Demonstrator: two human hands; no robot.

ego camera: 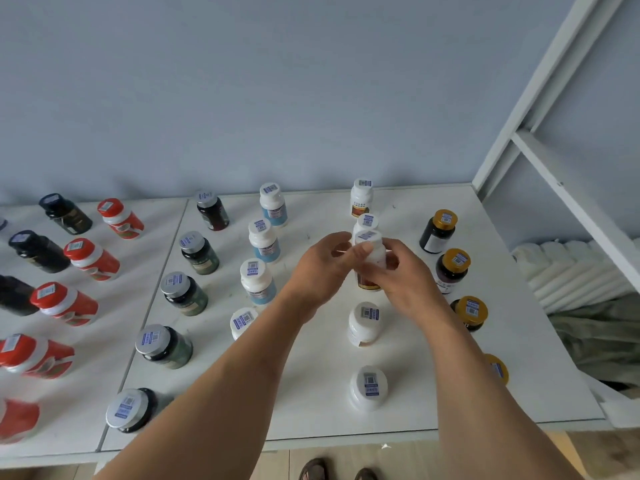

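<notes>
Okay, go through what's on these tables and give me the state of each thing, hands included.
held white bottle: capped, upright, gripped by both hands
left hand: thumb and fingers pinch it near the cap
right hand: fingers wrapped round its body
other white bottles: capped, standing
gold-capped bottles: capped, standing
grey-capped bottles: capped, standing
red bottles: capped, standing
black bottles: capped, standing

Bare table strip (313,386) between blue-labelled bottles (263,242) and white bottles (365,323)

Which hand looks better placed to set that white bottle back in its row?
Right: the right hand wraps its fingers round the white bottle, while the left hand only pinches near the cap.
</notes>
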